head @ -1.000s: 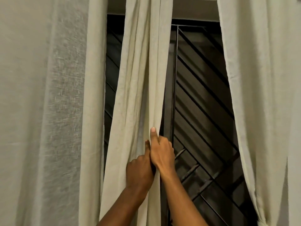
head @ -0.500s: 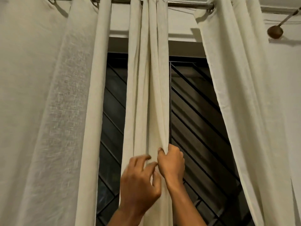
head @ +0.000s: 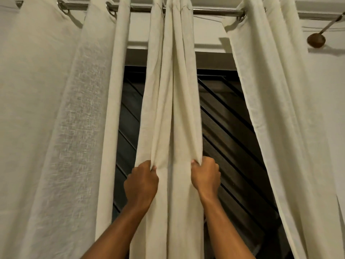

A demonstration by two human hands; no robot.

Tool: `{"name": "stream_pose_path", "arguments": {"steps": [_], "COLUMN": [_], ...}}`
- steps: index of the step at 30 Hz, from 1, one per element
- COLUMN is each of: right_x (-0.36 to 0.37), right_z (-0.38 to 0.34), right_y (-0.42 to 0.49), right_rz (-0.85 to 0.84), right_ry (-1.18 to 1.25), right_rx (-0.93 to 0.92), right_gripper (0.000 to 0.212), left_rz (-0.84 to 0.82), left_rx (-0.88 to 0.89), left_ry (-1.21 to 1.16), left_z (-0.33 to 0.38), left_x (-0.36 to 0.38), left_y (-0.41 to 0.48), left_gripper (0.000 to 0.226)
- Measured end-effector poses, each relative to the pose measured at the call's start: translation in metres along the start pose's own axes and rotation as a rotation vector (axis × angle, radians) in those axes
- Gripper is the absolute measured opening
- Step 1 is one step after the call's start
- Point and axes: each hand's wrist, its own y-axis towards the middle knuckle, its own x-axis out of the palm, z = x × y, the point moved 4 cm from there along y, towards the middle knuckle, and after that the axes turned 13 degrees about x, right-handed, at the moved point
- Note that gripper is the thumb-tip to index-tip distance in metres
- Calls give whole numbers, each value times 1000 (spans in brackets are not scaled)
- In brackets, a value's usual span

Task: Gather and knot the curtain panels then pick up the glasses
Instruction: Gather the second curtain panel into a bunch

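Three cream curtain panels hang from a metal rod (head: pixel 214 11). The narrow middle panel (head: pixel 173 109) falls in folds straight in front of me. My left hand (head: pixel 141 182) is shut on its left edge and my right hand (head: pixel 205 176) is shut on its right edge, both at the same height, holding the cloth spread between them. The left panel (head: pixel 56 128) and the right panel (head: pixel 280 118) hang loose on either side. No glasses are in view.
Behind the curtains is a dark window grille (head: pixel 229 128) with slanted bars. A round brown knob (head: pixel 316 40) on a thin rod sticks out from the white wall at the upper right.
My hands were close together on the middle panel's right folds. They have moved apart, each gripping one edge and spreading the panel. The view has tilted up to show the rod.
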Motion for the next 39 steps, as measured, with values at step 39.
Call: {"name": "stream_pose_path", "arguments": {"steps": [39], "right_x": [16], "right_z": [20], "right_y": [11], "right_rz": [-167], "right_ry": [46], "right_rx": [-31], "right_gripper": [25], "left_rz": [339], "left_rx": [-37], "left_ry": [-178], "left_z": [-2], "left_x": [-35], "left_y": [-2], "left_gripper": [85]}}
